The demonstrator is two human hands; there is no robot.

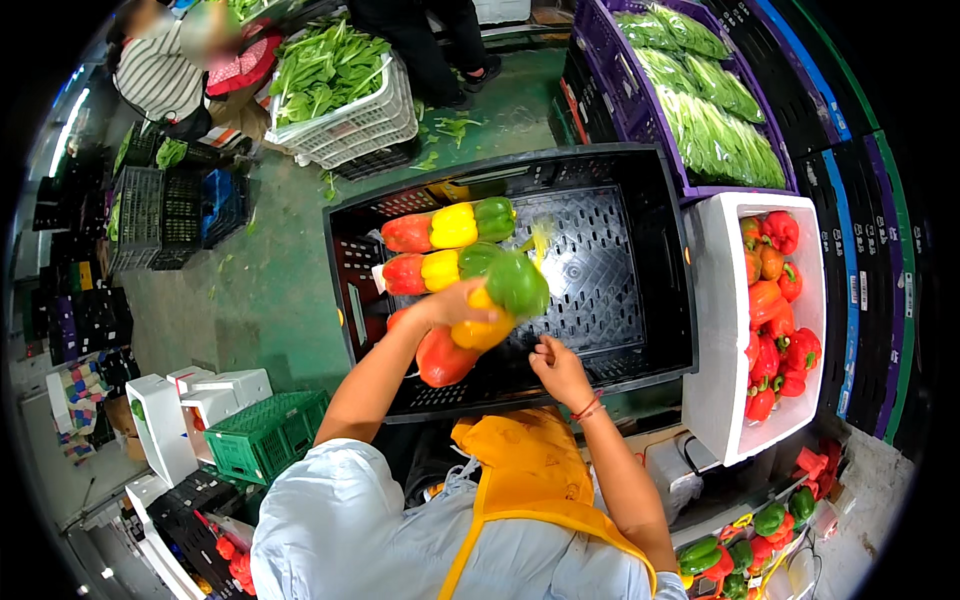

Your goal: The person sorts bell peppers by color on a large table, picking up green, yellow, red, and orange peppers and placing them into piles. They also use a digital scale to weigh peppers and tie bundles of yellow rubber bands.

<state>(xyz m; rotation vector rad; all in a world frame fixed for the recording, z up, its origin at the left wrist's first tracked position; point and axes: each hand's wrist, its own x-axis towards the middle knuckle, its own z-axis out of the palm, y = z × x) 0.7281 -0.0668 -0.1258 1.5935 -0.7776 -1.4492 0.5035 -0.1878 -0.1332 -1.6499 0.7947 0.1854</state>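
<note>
My left hand (pixel 459 301) grips a row of three bell peppers (pixel 480 337), green, yellow and red, held slantwise over a black plastic crate (pixel 600 262). The green end is blurred, and a yellow strip trails from it. Two similar rows lie inside the crate on its far left side: one bell pepper row (pixel 452 225) at the back and a second bell pepper row (pixel 421 273) nearer me. Part of another red pepper shows behind my left wrist. Over the crate's near side, my right hand (pixel 561 371) holds nothing, its fingers loosely bent.
At right stand a foam box (pixel 712 330) of red peppers and a purple crate (pixel 679 180) of bagged greens. White crates (pixel 352 127) of leafy greens stand ahead, near other people. A green crate (pixel 262 435) sits at left; more peppers (pixel 739 559) lie at lower right.
</note>
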